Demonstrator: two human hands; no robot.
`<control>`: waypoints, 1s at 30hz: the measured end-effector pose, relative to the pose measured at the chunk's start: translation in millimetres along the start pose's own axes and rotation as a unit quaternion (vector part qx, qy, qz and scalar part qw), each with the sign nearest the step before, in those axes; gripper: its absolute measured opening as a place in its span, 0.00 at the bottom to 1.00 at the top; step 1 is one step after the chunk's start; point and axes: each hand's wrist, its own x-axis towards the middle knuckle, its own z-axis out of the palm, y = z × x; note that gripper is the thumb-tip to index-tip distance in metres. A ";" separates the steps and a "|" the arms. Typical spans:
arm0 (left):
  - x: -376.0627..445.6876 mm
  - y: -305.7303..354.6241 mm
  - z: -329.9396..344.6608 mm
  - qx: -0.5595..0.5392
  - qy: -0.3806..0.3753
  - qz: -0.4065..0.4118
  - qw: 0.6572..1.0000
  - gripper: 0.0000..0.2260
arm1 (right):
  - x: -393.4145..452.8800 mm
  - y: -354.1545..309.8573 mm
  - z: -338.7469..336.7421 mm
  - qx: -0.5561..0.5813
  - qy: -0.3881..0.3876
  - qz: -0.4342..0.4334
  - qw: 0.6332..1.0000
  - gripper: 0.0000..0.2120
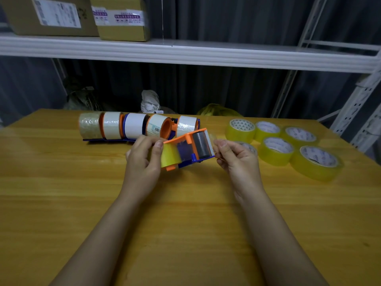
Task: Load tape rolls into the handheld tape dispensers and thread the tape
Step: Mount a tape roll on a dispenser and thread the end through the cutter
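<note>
Above the table (61,203), both hands grip the dispenser (188,148); box labels (56,14) illegible.

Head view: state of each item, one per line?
Orange dispenser: held above the table, yellow roll loaded.
Left hand: gripping the dispenser's roll end.
Right hand: pinching the tape end at the serrated blade.
Row of dispensers: on the table, rolls loaded.
Loose yellow rolls: lying flat on the table, unloaded.
Boxes: closed, on the shelf.
</note>
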 end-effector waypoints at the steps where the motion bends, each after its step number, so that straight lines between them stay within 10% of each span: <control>1: 0.1 0.3 -0.1 -0.001 -0.001 0.001 1.000 0.10 | -0.4 -0.1 0.3 -0.003 -0.003 0.000 1.000 0.08; 13: 1.6 7.9 -3.5 -0.023 -0.022 0.019 0.999 0.07 | -6.0 -8.3 3.0 -0.001 -0.031 0.017 0.999 0.03; 21: -0.5 12.0 -2.8 -0.058 -0.032 -0.017 0.998 0.06 | 3.9 -0.2 0.2 0.117 -0.039 0.194 0.973 0.06; 25: 0.8 15.6 -7.4 -0.097 -0.005 -0.060 0.993 0.06 | 9.9 0.1 -11.0 0.066 0.065 0.064 0.994 0.06; 30: 0.8 14.2 -5.8 -0.068 -0.018 -0.054 0.996 0.07 | -2.9 -9.4 -0.2 0.021 -0.013 -0.104 0.994 0.09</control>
